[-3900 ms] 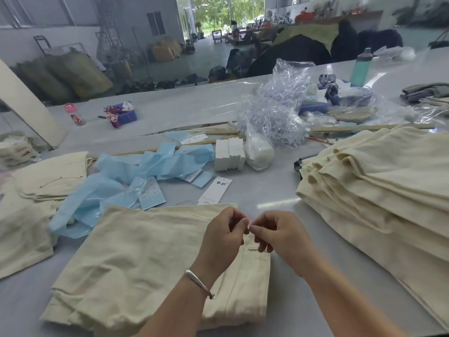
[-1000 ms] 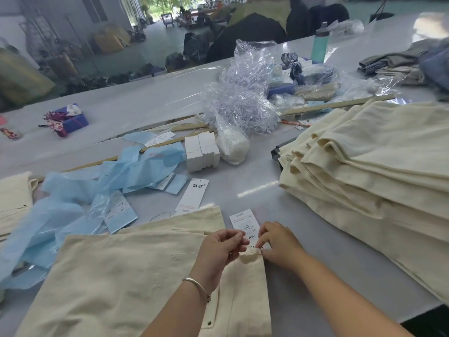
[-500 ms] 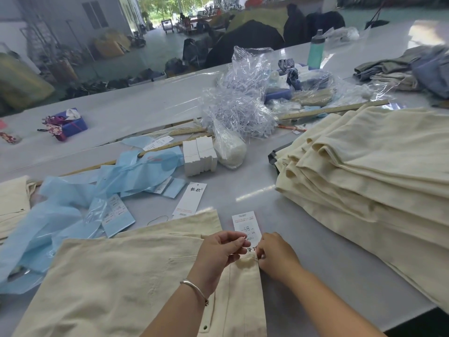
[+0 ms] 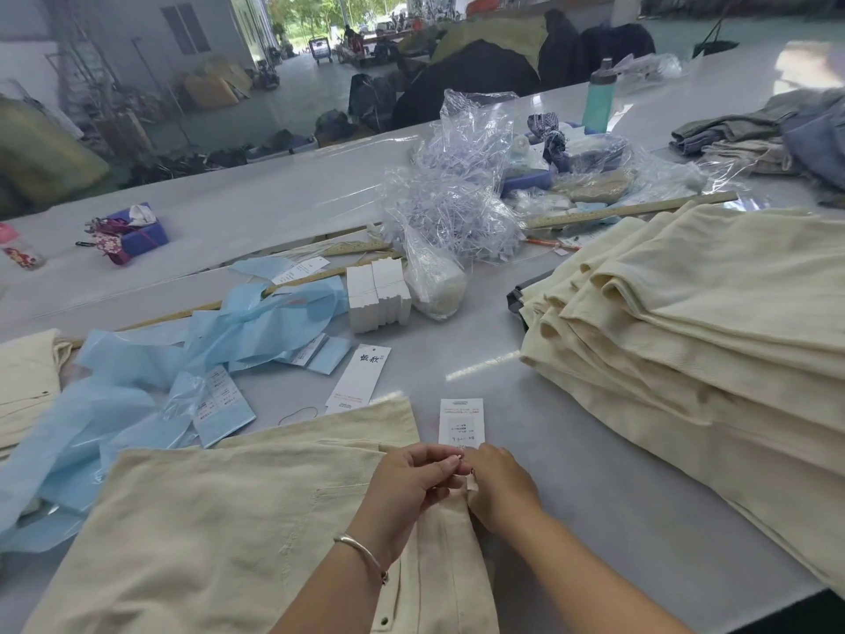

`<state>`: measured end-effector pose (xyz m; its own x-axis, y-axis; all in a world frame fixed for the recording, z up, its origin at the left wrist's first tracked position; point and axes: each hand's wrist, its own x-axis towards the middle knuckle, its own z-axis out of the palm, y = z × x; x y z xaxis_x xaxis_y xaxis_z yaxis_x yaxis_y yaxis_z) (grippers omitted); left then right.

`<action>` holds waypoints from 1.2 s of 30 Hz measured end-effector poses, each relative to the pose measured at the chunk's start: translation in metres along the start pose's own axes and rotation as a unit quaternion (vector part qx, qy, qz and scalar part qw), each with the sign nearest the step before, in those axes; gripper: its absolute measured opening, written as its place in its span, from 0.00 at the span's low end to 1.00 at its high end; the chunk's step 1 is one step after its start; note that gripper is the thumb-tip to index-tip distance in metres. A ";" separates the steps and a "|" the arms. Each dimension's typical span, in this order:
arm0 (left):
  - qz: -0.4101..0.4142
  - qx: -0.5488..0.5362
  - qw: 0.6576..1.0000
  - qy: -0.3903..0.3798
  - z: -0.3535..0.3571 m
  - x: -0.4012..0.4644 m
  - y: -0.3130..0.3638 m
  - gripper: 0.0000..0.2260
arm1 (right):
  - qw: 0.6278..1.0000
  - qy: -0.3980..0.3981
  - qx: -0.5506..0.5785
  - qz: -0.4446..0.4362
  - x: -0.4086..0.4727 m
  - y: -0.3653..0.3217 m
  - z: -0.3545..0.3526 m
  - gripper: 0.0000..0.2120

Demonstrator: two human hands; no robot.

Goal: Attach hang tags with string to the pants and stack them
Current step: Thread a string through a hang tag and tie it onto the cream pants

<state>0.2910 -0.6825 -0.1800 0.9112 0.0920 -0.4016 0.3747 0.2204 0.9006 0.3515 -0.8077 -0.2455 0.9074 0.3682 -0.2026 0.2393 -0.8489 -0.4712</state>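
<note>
Tying: a hang tag point(image 4: 461, 422) is being strung to the pants point(image 4: 219, 533) at lower centre of the table point(image 4: 594, 519).
Hands: the left hand point(image 4: 411, 485) and right hand point(image 4: 500, 480) are each pinched at the waistband corner, apparently on string too fine to make out.
Tag axis: laid flat, long axis pointing away toward the top of the frame.
Next: likely knotting, then lifting onto the stack point(image 4: 713, 340) at right.

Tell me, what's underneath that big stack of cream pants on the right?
A dark flat object pokes out beneath the stack of pants at its far left corner, on the grey table. The rest is covered.

Bright daylight from far doorway, glare streak on table point(image 4: 480, 366), wide-angle edge distortion
</note>
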 end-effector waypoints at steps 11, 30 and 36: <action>-0.009 0.009 1.000 0.025 -0.009 0.002 0.004 0.06 | 0.997 -0.039 -0.069 -0.022 0.005 -0.007 -0.016 0.10; 0.084 0.071 0.992 0.064 -0.002 -0.003 0.020 0.05 | 0.914 0.025 0.399 0.073 -0.006 0.007 -0.082 0.09; 0.143 0.155 0.977 0.046 0.006 -0.008 0.028 0.05 | 0.857 -0.066 0.510 0.024 -0.023 -0.005 -0.099 0.08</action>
<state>0.2952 -0.6833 -0.1503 0.9719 0.1975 -0.1277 0.1551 -0.1298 0.9793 0.3636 -0.8493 -0.1534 0.8447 0.4388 -0.3064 -0.2847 -0.1163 -0.9515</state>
